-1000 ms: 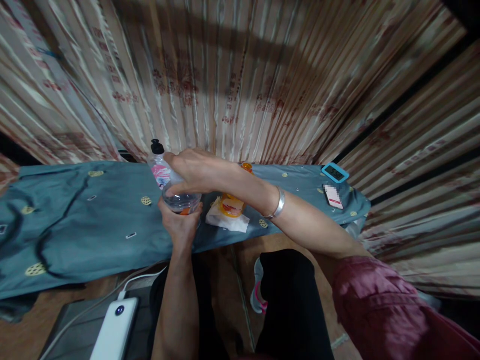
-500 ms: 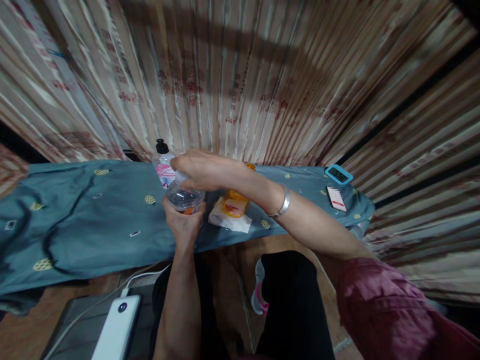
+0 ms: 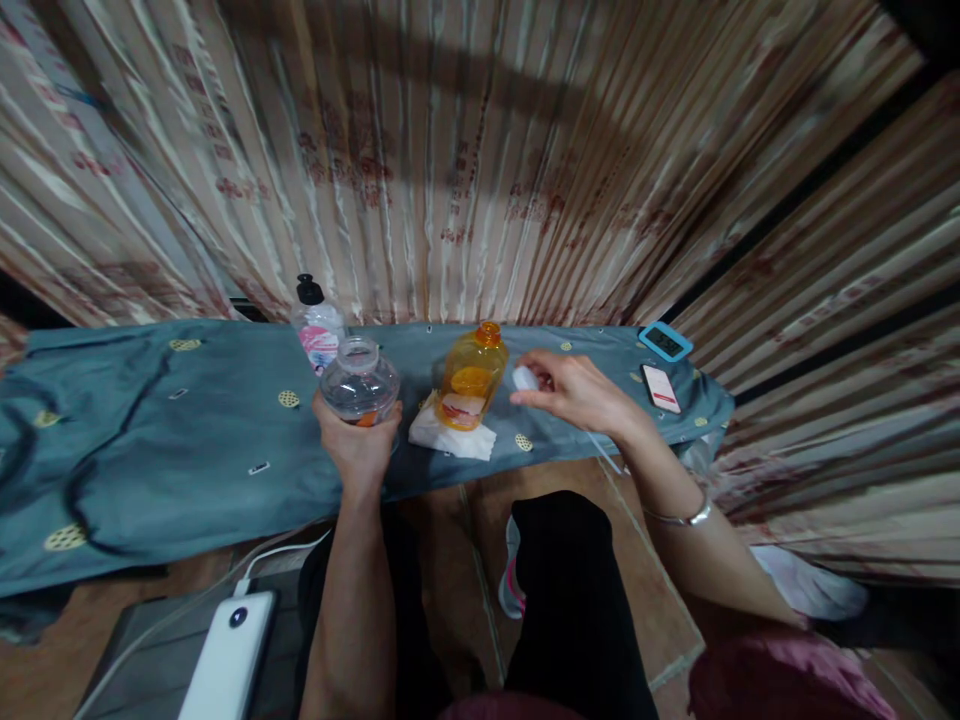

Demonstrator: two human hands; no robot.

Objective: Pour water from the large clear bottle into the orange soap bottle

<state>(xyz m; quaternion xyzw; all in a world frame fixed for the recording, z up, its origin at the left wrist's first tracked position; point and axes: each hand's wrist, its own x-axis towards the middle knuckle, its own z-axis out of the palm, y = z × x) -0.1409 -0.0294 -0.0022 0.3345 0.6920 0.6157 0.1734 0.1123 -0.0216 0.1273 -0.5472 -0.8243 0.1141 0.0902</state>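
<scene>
My left hand [image 3: 357,446] grips a clear plastic bottle [image 3: 361,381] from below, over the near edge of a table draped in blue-grey cloth [image 3: 187,440]. The bottle's mouth is uncovered. My right hand [image 3: 574,392] is to the right of it, over the table, pinching a small white cap [image 3: 523,378] between its fingertips. Between my hands stands an orange bottle [image 3: 471,377] on a folded white tissue [image 3: 453,436].
A small clear bottle with a black cap and pink label [image 3: 317,325] stands at the table's back. A blue-framed timer [image 3: 665,342] and a phone [image 3: 661,388] lie at the right end. A white power bank [image 3: 229,658] with a cable lies below left. Striped curtains hang behind.
My right hand has left the clear bottle's top and moved right, carrying the white cap. The bottle's mouth is now uncovered and the orange bottle is in full view.
</scene>
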